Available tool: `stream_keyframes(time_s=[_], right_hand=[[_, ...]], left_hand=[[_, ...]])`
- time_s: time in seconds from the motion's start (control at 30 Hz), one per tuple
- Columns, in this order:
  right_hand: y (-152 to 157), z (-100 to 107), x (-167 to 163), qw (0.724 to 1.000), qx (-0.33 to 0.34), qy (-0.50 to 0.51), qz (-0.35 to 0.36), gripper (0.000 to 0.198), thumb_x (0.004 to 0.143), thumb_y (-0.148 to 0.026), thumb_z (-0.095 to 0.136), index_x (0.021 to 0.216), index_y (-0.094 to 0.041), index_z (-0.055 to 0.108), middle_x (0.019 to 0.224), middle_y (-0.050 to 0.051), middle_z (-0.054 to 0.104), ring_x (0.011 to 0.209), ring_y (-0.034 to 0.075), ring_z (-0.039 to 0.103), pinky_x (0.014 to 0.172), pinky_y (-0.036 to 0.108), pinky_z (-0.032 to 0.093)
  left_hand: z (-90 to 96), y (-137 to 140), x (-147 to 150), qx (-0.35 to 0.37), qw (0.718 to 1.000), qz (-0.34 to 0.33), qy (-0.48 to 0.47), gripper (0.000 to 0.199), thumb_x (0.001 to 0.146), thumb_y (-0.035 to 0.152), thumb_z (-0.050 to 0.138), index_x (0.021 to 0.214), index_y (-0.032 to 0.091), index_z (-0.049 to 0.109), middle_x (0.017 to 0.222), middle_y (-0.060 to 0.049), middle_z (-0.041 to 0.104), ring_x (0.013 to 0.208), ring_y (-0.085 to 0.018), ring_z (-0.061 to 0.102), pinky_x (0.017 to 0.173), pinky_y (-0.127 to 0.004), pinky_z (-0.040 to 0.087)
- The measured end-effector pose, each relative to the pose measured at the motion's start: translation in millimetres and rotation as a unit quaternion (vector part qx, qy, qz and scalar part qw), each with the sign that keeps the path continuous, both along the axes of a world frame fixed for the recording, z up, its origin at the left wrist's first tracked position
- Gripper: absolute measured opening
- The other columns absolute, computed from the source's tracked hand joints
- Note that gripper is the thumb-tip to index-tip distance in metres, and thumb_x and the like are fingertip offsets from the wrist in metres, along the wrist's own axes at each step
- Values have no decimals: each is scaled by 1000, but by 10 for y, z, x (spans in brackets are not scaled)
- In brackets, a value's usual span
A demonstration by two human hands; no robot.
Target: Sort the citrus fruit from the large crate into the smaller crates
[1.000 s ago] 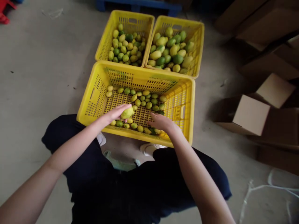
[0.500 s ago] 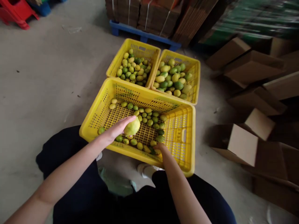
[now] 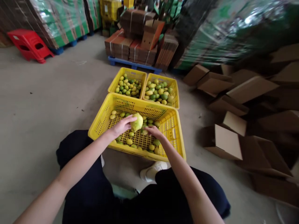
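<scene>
Over the large yellow crate (image 3: 105,107) my left hand (image 3: 122,126) is closed round a big pale yellow-green lemon (image 3: 137,122). Just right of it, my right hand (image 3: 153,130) has its fingers pinched on a smaller greenish lemon (image 3: 144,130), partly hidden by the fingertips. Below both hands, several loose lemons, such as a small yellow-green one (image 3: 129,141), lie on the crate's slotted bottom, along its walls and in the middle.
Two smaller yellow crates, a left one (image 3: 113,81) and a right one (image 3: 177,93), hold yellow and green lemons behind. Open cardboard boxes (image 3: 227,141) crowd the right. A blue pallet (image 3: 134,65) bears bundled cardboard (image 3: 119,46). Far left stands a red stool (image 3: 31,46).
My view has tilted up, showing more of the background. My right hand has moved from the crate's near right edge to beside the left hand, now with a lemon. The left hand keeps its big lemon.
</scene>
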State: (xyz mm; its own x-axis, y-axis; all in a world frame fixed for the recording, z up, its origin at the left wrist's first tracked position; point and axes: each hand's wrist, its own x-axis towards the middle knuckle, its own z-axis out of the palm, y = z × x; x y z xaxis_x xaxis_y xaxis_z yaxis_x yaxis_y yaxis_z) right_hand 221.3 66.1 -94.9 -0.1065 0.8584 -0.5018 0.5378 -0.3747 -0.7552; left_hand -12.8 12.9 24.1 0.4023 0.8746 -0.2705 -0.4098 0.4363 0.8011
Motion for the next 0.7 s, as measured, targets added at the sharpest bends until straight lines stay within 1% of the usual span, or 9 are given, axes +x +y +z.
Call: stream_keyframes(time_s=[0.07,0.17,0.27,0.33,0.4,0.5,0.6,0.63,0.7], right_hand=[[-131,400,-74,996,40,85,-14,26,68,-43,68,73,-19,59,60,1,62,55,14,56,53,25,45],[-534,932,-104,973,105,204,-38,34,68,-49,66,88,-22,59,84,3,70,70,16,64,63,28,52],[-1002,1273,-100,934,137,326,-59,39,64,-46,74,93,-24,61,94,4,73,84,22,69,75,37,55],[-1255,1398,-107,902,146,401,-70,44,60,-39,80,98,-24,63,97,4,73,90,25,70,82,42,56],[-1440,1475,-126,885,162,429,-81,49,56,-31,84,100,-25,65,97,2,74,90,25,70,86,43,55],[-1620,1567,-164,882,202,413,-103,52,51,-21,84,99,-26,64,92,-1,73,88,22,69,89,39,53],[-1740,1681,-196,877,234,405,-112,55,47,-16,84,95,-28,60,90,-4,72,88,22,69,88,38,53],[-1773,1723,-205,876,235,406,-109,53,48,-18,84,93,-28,58,91,-4,72,89,23,69,87,39,53],[-1825,1798,-220,880,223,406,-103,45,55,-29,84,91,-27,57,91,-1,71,89,24,68,81,38,54]], left_hand=[[70,-58,-10,35,999,32,16,33,68,32,77,94,17,61,83,0,69,76,-12,63,66,-21,46],[206,-185,-42,77,994,72,18,46,59,19,84,97,20,59,87,2,69,77,-11,63,64,-20,44],[330,-359,-67,88,994,56,-19,44,62,18,83,100,18,60,95,-3,71,80,-14,67,73,-25,50],[386,-490,-63,94,994,30,-49,40,67,17,80,102,14,62,97,-8,72,83,-18,70,82,-30,53],[430,-611,-34,104,992,10,-73,41,67,10,77,106,12,63,99,-10,72,90,-21,72,89,-33,54],[505,-733,43,118,989,3,-93,45,65,2,75,106,14,62,98,-8,72,95,-22,72,92,-33,54],[592,-770,116,125,985,10,-122,45,66,0,73,104,18,60,98,-3,71,101,-20,70,94,-30,53],[616,-769,131,126,983,9,-130,44,67,2,73,105,19,60,98,-2,70,103,-19,69,95,-30,52],[644,-758,144,126,983,-3,-135,42,69,8,75,107,19,60,101,-3,69,106,-19,68,93,-29,53]])
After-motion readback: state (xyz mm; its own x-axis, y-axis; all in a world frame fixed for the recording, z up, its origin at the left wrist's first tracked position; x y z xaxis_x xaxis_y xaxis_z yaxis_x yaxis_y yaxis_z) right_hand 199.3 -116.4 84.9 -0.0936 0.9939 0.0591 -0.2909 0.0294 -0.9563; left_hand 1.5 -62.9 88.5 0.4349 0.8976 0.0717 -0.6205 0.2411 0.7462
